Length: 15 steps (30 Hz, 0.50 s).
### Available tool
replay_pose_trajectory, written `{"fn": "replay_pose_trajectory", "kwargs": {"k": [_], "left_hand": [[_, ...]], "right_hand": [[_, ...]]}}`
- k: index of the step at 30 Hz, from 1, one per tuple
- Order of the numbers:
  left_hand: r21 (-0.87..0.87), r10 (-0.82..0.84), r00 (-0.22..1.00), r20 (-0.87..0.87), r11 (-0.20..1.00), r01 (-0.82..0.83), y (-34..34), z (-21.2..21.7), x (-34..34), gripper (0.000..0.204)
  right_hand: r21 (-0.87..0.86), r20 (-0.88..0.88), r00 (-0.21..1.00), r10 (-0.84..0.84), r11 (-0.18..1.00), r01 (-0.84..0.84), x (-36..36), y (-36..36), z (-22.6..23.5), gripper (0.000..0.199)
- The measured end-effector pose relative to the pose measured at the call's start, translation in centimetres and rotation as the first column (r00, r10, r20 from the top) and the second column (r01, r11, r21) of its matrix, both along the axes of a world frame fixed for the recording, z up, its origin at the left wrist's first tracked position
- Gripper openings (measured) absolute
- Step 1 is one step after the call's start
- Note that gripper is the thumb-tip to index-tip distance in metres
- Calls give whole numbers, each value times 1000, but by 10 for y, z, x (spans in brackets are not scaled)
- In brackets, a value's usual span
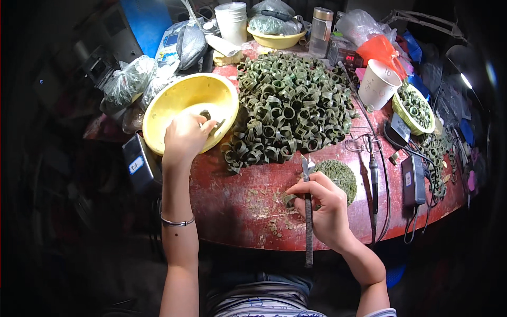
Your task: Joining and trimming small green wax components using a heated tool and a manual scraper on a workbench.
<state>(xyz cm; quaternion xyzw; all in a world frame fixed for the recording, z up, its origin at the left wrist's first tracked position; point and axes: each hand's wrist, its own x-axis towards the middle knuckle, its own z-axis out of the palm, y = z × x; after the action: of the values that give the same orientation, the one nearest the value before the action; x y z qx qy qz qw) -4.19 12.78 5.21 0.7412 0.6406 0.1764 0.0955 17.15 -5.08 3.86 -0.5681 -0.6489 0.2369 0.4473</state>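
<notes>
- Head view, left: our left hand (185, 134) is over the round yellow plastic bowl (152, 119), fingers bent; we cannot tell whether they grip the small dark piece (206, 114) there.
- Head view, near right: our right hand (330, 211) grasps 1 slim dark tool (309, 227) and 1 green wide-banded ring (289, 201), near side of the heaped green rings (296, 100).
- We judge the ring light, stiff, perhaps brittle; best held by its outer band.
</notes>
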Motion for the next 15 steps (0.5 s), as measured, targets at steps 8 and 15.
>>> {"fn": "replay_pose_trajectory", "kwargs": {"k": [8, 15], "left_hand": [[362, 32, 981, 194, 926, -101, -33, 14, 13, 20], [-72, -157, 405, 901, 865, 496, -116, -7, 54, 26]], "right_hand": [[39, -39, 999, 21, 999, -19, -4, -2, -3, 22], [100, -5, 1000, -3, 995, 3, -6, -6, 1, 42]]}}
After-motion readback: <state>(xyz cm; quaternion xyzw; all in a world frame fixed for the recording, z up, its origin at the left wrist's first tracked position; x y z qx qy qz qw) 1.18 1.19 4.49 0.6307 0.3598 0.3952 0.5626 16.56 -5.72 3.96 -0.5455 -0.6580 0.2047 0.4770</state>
